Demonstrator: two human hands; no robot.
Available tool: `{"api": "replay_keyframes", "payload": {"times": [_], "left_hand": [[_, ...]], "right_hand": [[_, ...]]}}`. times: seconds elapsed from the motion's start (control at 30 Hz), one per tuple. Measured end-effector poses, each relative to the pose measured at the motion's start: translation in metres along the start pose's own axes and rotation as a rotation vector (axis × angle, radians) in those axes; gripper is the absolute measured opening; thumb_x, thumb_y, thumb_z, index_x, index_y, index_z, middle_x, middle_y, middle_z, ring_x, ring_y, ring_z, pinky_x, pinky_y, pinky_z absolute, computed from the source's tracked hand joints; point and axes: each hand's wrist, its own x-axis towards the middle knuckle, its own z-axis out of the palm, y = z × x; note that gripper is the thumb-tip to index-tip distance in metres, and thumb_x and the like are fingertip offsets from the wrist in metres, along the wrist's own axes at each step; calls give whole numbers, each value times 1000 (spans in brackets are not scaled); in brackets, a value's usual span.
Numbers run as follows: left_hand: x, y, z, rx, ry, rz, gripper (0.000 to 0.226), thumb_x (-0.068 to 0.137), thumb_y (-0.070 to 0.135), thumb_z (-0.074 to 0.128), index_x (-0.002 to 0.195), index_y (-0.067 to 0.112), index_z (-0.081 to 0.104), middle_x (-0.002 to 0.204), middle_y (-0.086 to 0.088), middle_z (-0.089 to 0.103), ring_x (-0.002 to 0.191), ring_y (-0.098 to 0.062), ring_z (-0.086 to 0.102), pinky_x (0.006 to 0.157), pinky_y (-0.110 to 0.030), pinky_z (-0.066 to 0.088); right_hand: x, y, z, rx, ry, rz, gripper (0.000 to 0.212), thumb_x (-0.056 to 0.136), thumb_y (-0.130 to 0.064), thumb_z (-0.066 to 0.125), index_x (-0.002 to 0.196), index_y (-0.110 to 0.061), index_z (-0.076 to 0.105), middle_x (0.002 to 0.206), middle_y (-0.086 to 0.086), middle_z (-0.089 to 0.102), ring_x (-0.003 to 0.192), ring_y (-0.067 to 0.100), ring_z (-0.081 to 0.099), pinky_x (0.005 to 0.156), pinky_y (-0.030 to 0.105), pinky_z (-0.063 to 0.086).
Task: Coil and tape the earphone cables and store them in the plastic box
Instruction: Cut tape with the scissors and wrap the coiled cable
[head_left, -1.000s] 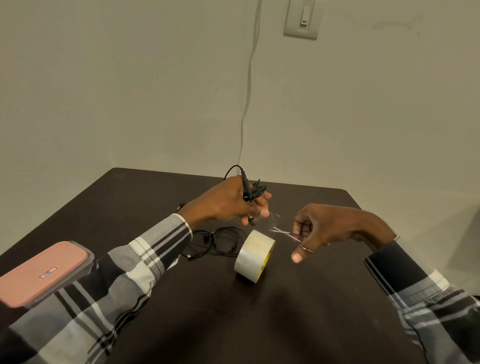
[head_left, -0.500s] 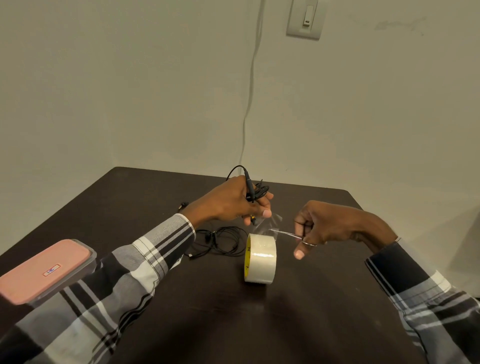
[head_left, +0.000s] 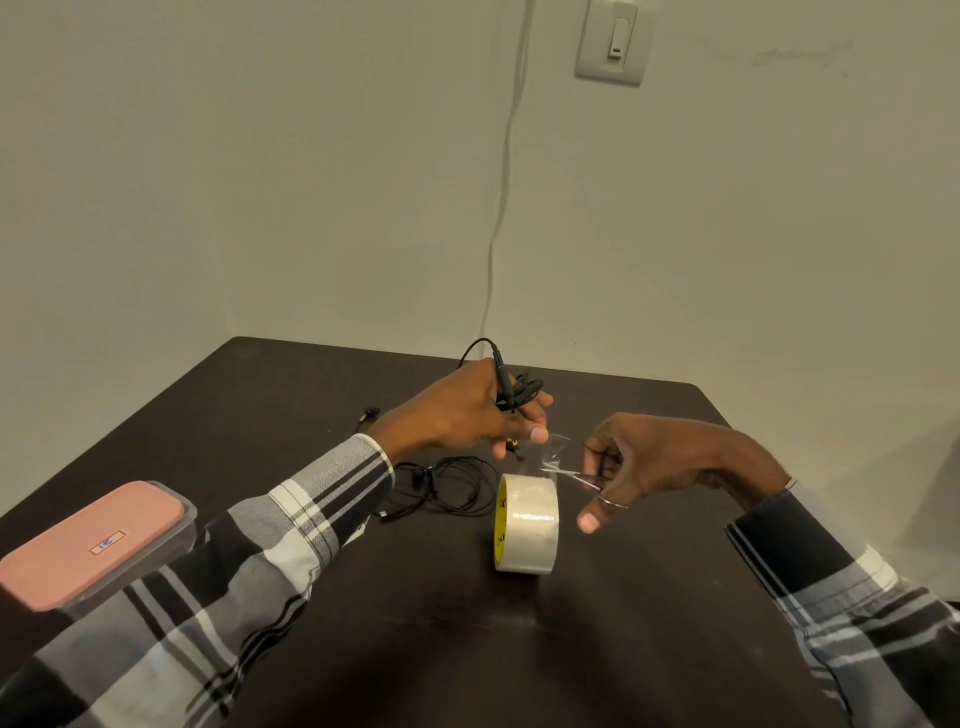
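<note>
My left hand is raised over the dark table and grips a coiled black earphone cable; its thumb also pinches the end of a clear tape strip. The strip runs down to the tape roll, which stands on its edge. My right hand holds small scissors with the blades at the strip, just above the roll. A second, loose earphone cable lies on the table under my left wrist. The plastic box, closed with a pink lid, sits at the left.
A small earbud or plug end lies behind my left forearm. The table meets a plain wall at the back, where a thin white cord hangs down beside a wall switch.
The tape roll has turned from a tilted pose to standing straight on its edge. Both hands have stayed almost in place, with the scissors still at the tape strip.
</note>
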Motion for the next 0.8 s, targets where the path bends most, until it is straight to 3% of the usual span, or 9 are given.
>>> {"api": "replay_keyframes", "payload": {"times": [0.2, 0.3, 0.43, 0.6, 0.7, 0.8], "left_hand": [[-3, 2, -1, 1, 5, -6, 12, 86, 24, 75, 77, 28, 69, 128, 13, 64, 52, -5, 62, 101, -37, 49], [-2, 0, -4, 8, 28, -28, 12, 85, 25, 76, 76, 29, 69, 103, 26, 68, 70, -16, 71, 102, -38, 48], [-3, -3, -8, -9, 71, -26, 16, 84, 25, 77, 71, 32, 71, 108, 22, 65, 81, -33, 73, 100, -27, 46], [-2, -4, -3, -26, 34, -2, 9, 84, 26, 77, 77, 28, 72, 130, 11, 63, 51, -11, 64, 91, -31, 53], [-2, -3, 1, -10, 25, 12, 8, 85, 26, 76, 78, 27, 72, 131, 11, 63, 50, -10, 63, 90, -32, 54], [-2, -2, 2, -1, 29, 9, 11, 85, 26, 76, 76, 28, 71, 119, 15, 64, 56, -18, 66, 97, -31, 50]], "right_hand": [[2, 2, 0, 7, 11, -24, 27, 68, -32, 90, 73, -19, 67, 61, -11, 65, 57, 1, 55, 60, 21, 44], [-1, 2, 0, 10, -13, -31, 26, 69, -31, 90, 73, -17, 68, 61, -9, 65, 56, 2, 54, 57, 17, 43], [-7, 6, 1, -75, -45, 32, 36, 67, -41, 90, 81, -15, 69, 60, -12, 61, 54, -1, 51, 54, 14, 42], [-11, 10, 1, -68, -10, 49, 45, 64, -46, 90, 87, -13, 70, 65, -10, 62, 58, 1, 53, 59, 18, 45], [-9, 7, 2, -38, -2, 30, 44, 65, -45, 90, 88, -13, 70, 66, -10, 63, 59, 2, 55, 59, 17, 44], [-6, 5, 4, -35, 8, 24, 43, 66, -45, 89, 88, -13, 70, 63, -12, 62, 57, -1, 54, 58, 17, 44]]}}
